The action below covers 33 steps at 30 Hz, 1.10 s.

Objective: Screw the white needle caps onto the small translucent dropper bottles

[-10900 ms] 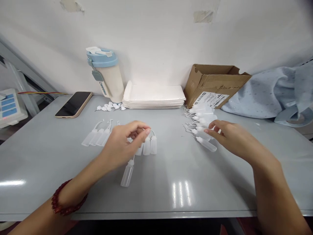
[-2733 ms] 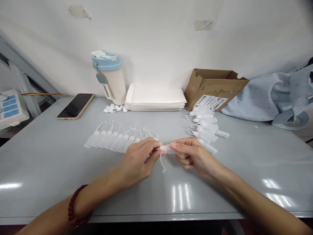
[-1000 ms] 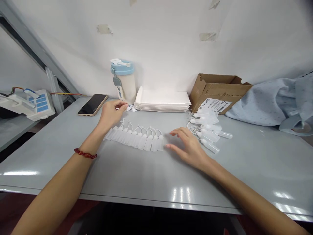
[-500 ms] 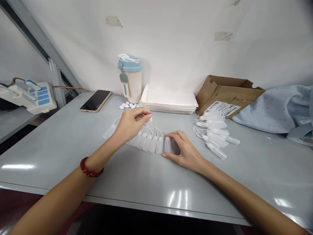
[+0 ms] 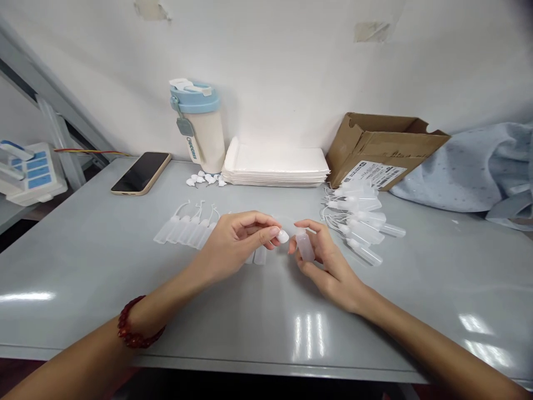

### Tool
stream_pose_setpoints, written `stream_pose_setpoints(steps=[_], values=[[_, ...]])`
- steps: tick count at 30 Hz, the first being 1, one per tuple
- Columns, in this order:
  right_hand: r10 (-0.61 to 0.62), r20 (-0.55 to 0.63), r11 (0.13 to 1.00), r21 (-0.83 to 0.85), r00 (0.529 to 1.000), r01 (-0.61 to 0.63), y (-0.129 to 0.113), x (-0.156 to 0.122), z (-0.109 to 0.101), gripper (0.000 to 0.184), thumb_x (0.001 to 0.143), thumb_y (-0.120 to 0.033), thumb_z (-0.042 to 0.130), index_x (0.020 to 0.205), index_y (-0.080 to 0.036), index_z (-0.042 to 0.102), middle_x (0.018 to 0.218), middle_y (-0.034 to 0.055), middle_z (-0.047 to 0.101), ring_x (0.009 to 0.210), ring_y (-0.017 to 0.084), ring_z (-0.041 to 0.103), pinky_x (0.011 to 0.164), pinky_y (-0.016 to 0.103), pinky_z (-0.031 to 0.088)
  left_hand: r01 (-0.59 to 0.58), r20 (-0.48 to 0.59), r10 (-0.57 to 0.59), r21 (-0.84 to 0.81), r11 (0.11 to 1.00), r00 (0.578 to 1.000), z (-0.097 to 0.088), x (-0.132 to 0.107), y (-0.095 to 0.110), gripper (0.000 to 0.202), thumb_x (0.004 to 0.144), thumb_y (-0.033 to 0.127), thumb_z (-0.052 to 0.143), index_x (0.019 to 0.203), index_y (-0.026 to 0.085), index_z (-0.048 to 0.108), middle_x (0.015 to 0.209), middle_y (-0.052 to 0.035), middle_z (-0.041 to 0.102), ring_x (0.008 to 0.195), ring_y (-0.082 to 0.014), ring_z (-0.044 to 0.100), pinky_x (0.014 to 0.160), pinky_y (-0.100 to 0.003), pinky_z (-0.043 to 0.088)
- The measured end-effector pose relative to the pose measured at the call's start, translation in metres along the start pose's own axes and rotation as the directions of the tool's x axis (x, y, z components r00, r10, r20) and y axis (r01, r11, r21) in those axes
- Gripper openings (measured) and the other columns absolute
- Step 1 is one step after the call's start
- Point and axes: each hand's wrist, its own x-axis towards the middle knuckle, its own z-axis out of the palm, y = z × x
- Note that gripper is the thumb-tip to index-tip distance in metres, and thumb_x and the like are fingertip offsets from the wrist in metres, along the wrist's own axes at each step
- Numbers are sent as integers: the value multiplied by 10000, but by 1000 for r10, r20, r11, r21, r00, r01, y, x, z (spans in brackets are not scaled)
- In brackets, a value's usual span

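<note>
My left hand (image 5: 241, 241) pinches a small white cap (image 5: 283, 236) between thumb and fingertips. Just to its right, my right hand (image 5: 327, 258) is closed around a small translucent bottle (image 5: 306, 247), which it holds tilted with the top toward the cap. The cap and the bottle are apart. A row of similar bottles (image 5: 183, 229) with thin looped strings lies on the grey table, partly hidden behind my left hand. More white caps (image 5: 206, 179) are scattered in front of the tumbler.
A tumbler with a blue lid (image 5: 200, 128), a phone (image 5: 141, 173) and a stack of white envelopes (image 5: 277, 166) stand along the back. At right are a cardboard box (image 5: 383, 147), a pile of bottles (image 5: 360, 222) and light blue fabric (image 5: 462, 166). A white device (image 5: 35, 172) sits at far left.
My right hand has picked up the bottle at the row's right end. My left hand has brought the cap down and right, close to that bottle. The view has shifted slightly right.
</note>
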Motion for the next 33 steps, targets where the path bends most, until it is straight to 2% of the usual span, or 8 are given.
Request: stream_pose_setpoints(steps=[3, 8, 14, 20, 24, 28, 30, 33], values=[[-2, 12, 1000, -25, 1000, 3, 2, -1, 3, 540, 801, -28, 370, 1265, -269, 238, 972, 16, 514, 697, 122, 493, 608, 272, 411, 3, -3, -3, -14, 1000, 1000, 4, -1, 1, 74, 828, 202, 637, 837, 181, 707, 728, 14, 706, 664, -93, 657, 640, -179, 556], [-78, -3, 989, -126, 997, 77, 7, -4, 5, 544, 809, -11, 371, 1267, -272, 235, 960, 17, 526, 724, 132, 528, 611, 268, 430, 53, -33, -54, -26, 998, 998, 7, -3, -1, 109, 834, 247, 638, 855, 164, 706, 762, 0, 708, 718, -100, 655, 683, -176, 540], [-79, -9, 967, -242, 997, 75, 8, -4, 5, 504, 821, -10, 368, 1239, -269, 258, 976, 21, 560, 734, 137, 560, 623, 271, 459, 96, -73, -100, -65, 993, 992, 6, -2, -6, 136, 828, 288, 648, 855, 168, 707, 777, 1, 707, 732, -101, 653, 696, -175, 529], [-84, -13, 947, -313, 996, 76, 9, -3, 8, 440, 844, -33, 355, 1215, -249, 263, 1003, 46, 585, 722, 145, 581, 599, 274, 469, 104, 6, -104, -40, 994, 995, 9, -4, -3, 124, 845, 263, 623, 842, 166, 700, 733, 9, 699, 714, -96, 652, 704, -178, 523], [-122, -26, 921, -375, 992, 103, 8, -3, 9, 398, 861, -63, 350, 1212, -228, 259, 1022, 78, 585, 710, 151, 587, 581, 278, 474, 91, 12, -91, 32, 995, 996, 11, -6, -2, 131, 848, 260, 610, 844, 155, 687, 753, -3, 693, 733, -109, 651, 694, -192, 521], [-200, -51, 871, -466, 978, 154, 9, -3, 10, 363, 868, -72, 338, 1198, -203, 269, 952, 81, 584, 677, 150, 579, 549, 267, 474, 88, 16, -90, 68, 994, 996, 11, -6, -2, 140, 850, 280, 606, 848, 160, 678, 745, 1, 684, 721, -106, 646, 680, -192, 518], [-261, -53, 819, -541, 964, 192, 12, -4, 10, 388, 856, -59, 335, 1216, -182, 259, 927, 87, 584, 640, 145, 560, 530, 266, 472, 106, 16, -107, 64, 992, 994, 11, -7, -1, 140, 842, 286, 616, 835, 159, 674, 727, 5, 675, 705, -103, 641, 664, -189, 515], [-355, -49, 715, -657, 934, 238, 17, -4, 11, 428, 840, -46, 341, 1245, -151, 249, 939, 118, 583, 694, 176, 573, 540, 288, 486, 122, 20, -123, 41, 992, 992, 12, -7, 0, 135, 821, 286, 643, 798, 155, 669, 704, 10, 665, 680, -97, 632, 660, -188, 516]])
